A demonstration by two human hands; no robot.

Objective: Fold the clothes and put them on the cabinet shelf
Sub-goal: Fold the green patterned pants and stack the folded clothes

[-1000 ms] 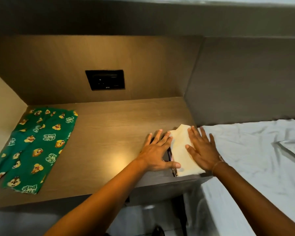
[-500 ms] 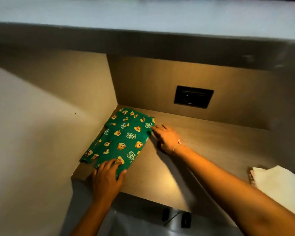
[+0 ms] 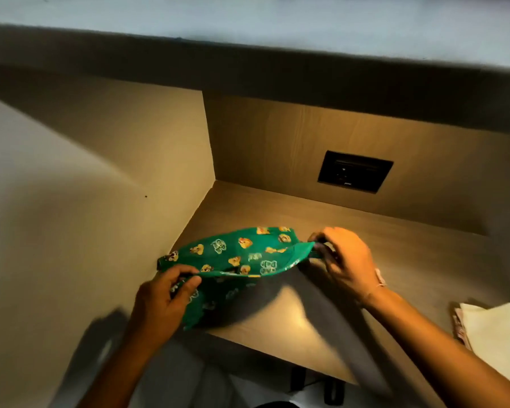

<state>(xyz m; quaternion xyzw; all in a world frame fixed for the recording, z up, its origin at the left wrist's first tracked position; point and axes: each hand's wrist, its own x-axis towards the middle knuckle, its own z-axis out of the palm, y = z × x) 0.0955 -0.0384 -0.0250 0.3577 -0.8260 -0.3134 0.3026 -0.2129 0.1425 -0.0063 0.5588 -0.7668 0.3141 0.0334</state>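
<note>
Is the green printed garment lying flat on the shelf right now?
No. The green garment is lifted, half-folded, pinched by left hand and right hand.

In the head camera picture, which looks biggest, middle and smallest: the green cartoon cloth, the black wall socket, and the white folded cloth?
1. Green cartoon cloth
2. White folded cloth, though the picture's edge cuts it off, so its full size is unsure
3. Black wall socket, which is also farther away

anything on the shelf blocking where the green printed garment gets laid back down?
Nothing visible. Both the left hand and right hand grip the green garment above bare shelf. The folded cream cloth lies apart, at the shelf's right end.
</note>
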